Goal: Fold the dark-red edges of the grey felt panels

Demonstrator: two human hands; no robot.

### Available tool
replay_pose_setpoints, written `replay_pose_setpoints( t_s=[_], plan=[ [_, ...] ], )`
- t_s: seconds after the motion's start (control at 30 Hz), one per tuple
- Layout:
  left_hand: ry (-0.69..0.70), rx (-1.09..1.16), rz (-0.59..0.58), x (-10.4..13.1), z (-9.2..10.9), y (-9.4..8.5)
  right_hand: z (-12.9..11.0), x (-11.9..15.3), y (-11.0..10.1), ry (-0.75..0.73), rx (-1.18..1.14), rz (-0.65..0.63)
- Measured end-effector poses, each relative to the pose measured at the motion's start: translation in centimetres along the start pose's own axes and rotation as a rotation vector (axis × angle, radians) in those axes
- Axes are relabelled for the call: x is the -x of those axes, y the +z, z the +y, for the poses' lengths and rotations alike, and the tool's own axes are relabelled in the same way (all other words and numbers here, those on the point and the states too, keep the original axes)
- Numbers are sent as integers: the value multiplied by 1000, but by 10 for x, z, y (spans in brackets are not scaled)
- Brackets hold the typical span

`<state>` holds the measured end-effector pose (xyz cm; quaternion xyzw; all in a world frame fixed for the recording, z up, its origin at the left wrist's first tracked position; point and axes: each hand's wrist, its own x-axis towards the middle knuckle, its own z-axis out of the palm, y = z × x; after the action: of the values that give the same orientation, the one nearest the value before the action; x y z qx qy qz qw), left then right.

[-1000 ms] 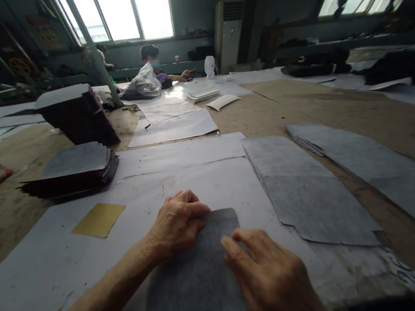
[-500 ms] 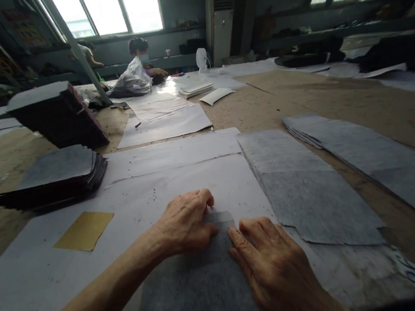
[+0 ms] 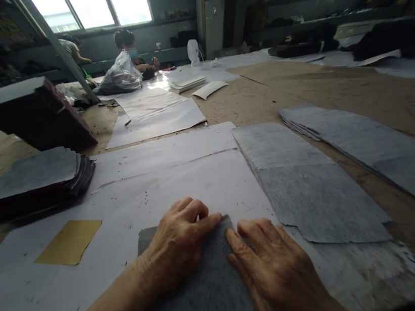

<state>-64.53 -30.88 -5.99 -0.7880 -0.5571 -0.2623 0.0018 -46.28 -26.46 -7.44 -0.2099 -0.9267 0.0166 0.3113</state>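
From my screen, the yellow card [image 3: 68,241] lies apart at left. My left hand [image 3: 177,243] presses curled fingers onto the grey sheet [image 3: 209,288] on the white paper [image 3: 122,207]; my right hand [image 3: 281,278] lies flat, gripping nothing. Uneven pressure from the 2 hands could skew or crease it.

The grey sheet [image 3: 209,288] looks felt-like and matt (slightly fuzzy); the white paper [image 3: 130,206] beneath looks smooth.

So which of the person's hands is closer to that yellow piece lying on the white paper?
Left. The left hand lies just right of the yellow piece; the right hand sits farther right, on the grey sheet.
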Motion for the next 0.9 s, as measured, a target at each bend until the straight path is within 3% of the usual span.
replay_pose_setpoints(
  t_s=[0.2, 0.5, 0.9],
  plan=[
    [123, -122, 9, 2, -2, 4, 0, 1, 0, -15, -3, -7],
    [141, -278, -59, -2, 13, -1, 0, 3, 2, -12, -2, -35],
    [139, -274, -51, 0, 10, 1, 1, 2, 0, -15, -7, -28]
  ],
)
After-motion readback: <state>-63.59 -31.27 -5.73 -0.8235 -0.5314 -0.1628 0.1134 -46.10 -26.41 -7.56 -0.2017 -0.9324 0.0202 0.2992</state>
